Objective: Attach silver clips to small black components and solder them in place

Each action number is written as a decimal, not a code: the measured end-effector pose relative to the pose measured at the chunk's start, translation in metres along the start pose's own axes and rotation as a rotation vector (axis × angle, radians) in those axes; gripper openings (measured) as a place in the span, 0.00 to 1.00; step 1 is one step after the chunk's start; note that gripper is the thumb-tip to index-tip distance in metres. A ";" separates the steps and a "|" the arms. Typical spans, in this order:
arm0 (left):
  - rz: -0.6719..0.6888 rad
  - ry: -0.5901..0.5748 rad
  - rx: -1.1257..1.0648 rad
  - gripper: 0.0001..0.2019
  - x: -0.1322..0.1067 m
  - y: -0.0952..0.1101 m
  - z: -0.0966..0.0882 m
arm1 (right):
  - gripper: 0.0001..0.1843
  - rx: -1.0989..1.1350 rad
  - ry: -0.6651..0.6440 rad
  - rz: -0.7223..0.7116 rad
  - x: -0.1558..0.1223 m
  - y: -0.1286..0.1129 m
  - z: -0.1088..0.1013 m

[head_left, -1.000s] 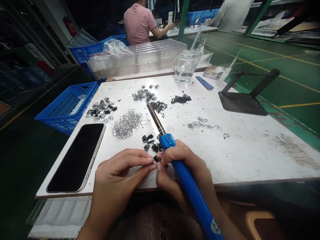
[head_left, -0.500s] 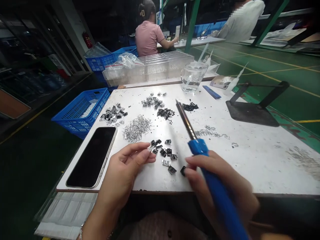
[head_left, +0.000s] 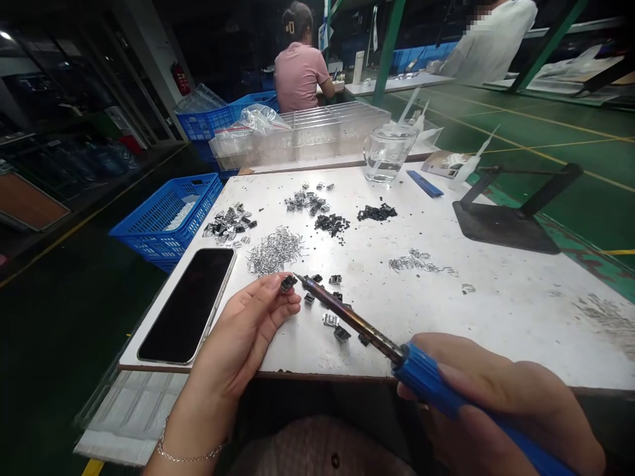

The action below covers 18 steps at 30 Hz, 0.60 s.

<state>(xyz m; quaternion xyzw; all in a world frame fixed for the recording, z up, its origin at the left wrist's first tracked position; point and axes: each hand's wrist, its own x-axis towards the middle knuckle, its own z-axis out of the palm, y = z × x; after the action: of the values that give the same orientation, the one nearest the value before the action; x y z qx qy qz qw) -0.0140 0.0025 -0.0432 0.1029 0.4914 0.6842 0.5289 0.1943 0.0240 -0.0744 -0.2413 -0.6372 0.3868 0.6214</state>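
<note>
Blue-handled soldering iron (head_left: 414, 373), bronze-tinted shaft (head_left: 354, 320)

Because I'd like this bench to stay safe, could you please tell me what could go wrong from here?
The soldering iron reaches right up to the small black part pinched in the left hand, so a slip might burn that hand if the iron is hot. The phone lies close to the same hand and could get knocked. The loose metal pins lie near the tiny black pieces, so a stray brush might mix them.
</note>
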 end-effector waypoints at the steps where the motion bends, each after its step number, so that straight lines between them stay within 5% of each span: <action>1: 0.003 0.004 -0.001 0.08 0.000 0.000 0.000 | 0.08 -0.001 -0.005 -0.015 0.000 0.000 0.000; 18: -0.001 0.053 0.060 0.05 0.000 0.001 0.004 | 0.06 -0.237 0.032 -0.077 0.005 0.001 0.003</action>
<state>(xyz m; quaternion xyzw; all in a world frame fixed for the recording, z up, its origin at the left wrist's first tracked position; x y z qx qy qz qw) -0.0121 0.0046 -0.0401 0.1001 0.5258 0.6714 0.5127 0.1907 0.0277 -0.0720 -0.2946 -0.6772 0.2807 0.6130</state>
